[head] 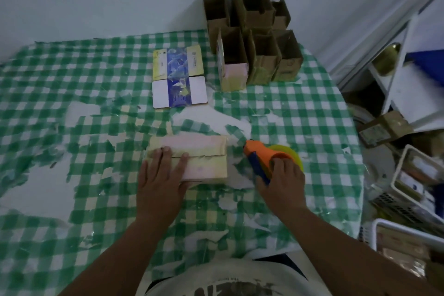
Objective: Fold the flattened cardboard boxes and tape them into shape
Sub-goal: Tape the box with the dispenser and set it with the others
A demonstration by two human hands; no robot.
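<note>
The job looks well under way but not finished; at the far edge of the table (48, 94), which wears a worn green-checked cloth, a cluster of assembled boxes (252, 38) stands open-topped against the wall, some stacked on others, and I judge these to be done, though from this angle I cannot tell how their bases are sealed; just left of that cluster a flattened printed box (179, 77), blue and yellow with white flaps, lies on the cloth untouched, so at least that one is left to fold; the box in hand (199, 158), pale pink and yellowish, lies near the table's middle with its flaps closed and meeting along a seam; the left hand (161, 182) lies flat on its left part, fingers straight and pressing the flaps down beside the seam, gripping nothing; the right hand (280, 180) is curled round the handle of an orange and blue tape dispenser (266, 156) carrying a yellowish roll, its nose just beside the box's right end and apparently not touching it; whether tape already covers the seam is too dim to tell, so the taping of this box seems to be the present step.
</note>
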